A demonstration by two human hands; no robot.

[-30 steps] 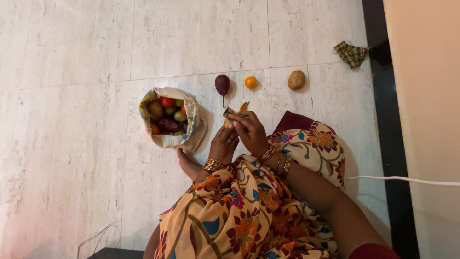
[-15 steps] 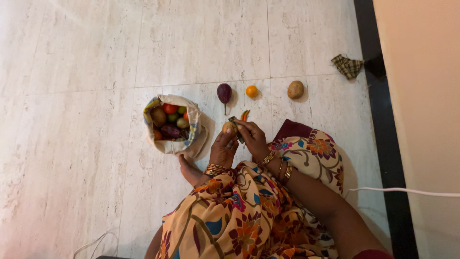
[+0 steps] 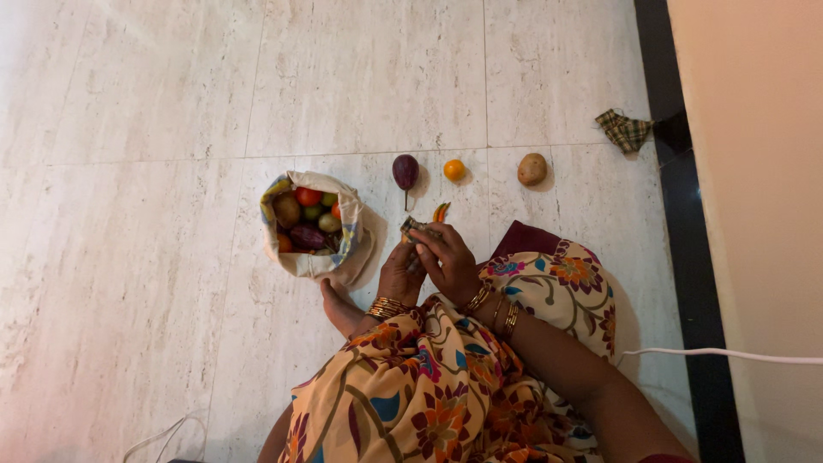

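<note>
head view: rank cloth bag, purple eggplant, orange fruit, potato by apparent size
1. cloth bag, by far the largest.
2. purple eggplant.
3. potato, close to the eggplant's body, so those two are unsure.
4. orange fruit, smallest.

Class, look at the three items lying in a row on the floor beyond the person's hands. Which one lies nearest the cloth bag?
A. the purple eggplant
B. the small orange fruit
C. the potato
A: the purple eggplant lies at the row's left end, closest to the cloth bag; the small orange fruit and potato lie farther right.
</note>
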